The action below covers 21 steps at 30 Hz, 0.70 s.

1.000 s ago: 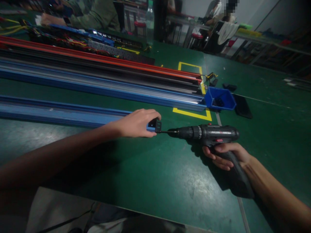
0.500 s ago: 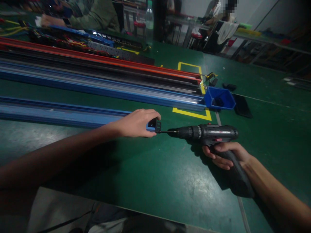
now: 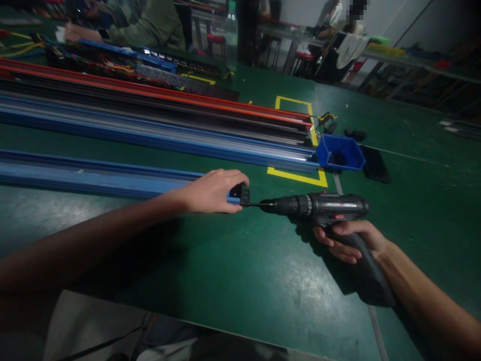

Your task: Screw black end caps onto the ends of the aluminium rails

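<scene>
My left hand [image 3: 213, 191] is wrapped over the right end of a long blue rail [image 3: 93, 178] lying on the green table. A small black end piece [image 3: 245, 195] sits at that end, beside my fingertips. My right hand [image 3: 349, 240] grips the handle of a black power drill [image 3: 330, 205], which lies sideways and points left. The drill's long thin bit [image 3: 261, 204] reaches the lower part of the black end piece; its tip is too small to make out.
Behind are more blue rails [image 3: 188, 142], a red rail [image 3: 180, 94], a blue bin [image 3: 341, 153], a dark flat object [image 3: 376, 164] and yellow tape [image 3: 296, 177]. Wired parts [image 3: 108, 65], a bottle [image 3: 231, 35] and a person's sleeve [image 3: 150, 27] are farther back.
</scene>
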{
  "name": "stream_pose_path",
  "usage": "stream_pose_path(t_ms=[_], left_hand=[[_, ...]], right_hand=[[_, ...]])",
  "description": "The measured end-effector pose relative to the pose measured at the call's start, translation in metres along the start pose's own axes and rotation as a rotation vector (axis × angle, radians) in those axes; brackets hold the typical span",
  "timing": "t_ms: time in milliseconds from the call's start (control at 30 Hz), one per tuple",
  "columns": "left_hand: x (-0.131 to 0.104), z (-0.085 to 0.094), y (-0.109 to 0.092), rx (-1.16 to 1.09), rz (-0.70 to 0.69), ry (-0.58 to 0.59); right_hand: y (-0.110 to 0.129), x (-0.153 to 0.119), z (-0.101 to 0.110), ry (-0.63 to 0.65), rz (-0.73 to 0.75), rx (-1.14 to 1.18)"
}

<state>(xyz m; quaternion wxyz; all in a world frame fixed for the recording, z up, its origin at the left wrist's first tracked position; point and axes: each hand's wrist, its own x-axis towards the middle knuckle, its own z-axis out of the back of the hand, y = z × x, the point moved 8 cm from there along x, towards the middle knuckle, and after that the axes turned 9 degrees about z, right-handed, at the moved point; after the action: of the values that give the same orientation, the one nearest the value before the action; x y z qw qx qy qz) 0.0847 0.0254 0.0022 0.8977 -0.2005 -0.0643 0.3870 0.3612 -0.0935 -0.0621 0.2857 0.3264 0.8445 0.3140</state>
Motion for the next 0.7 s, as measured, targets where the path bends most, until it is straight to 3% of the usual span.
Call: stream_pose_path(t_ms=[700], left_hand=[[0.0003, -0.0009, 0.0001, -0.003, 0.008, 0.005]], right_hand=[[0.0002, -0.0010, -0.0008, -0.013, -0.016, -0.004]])
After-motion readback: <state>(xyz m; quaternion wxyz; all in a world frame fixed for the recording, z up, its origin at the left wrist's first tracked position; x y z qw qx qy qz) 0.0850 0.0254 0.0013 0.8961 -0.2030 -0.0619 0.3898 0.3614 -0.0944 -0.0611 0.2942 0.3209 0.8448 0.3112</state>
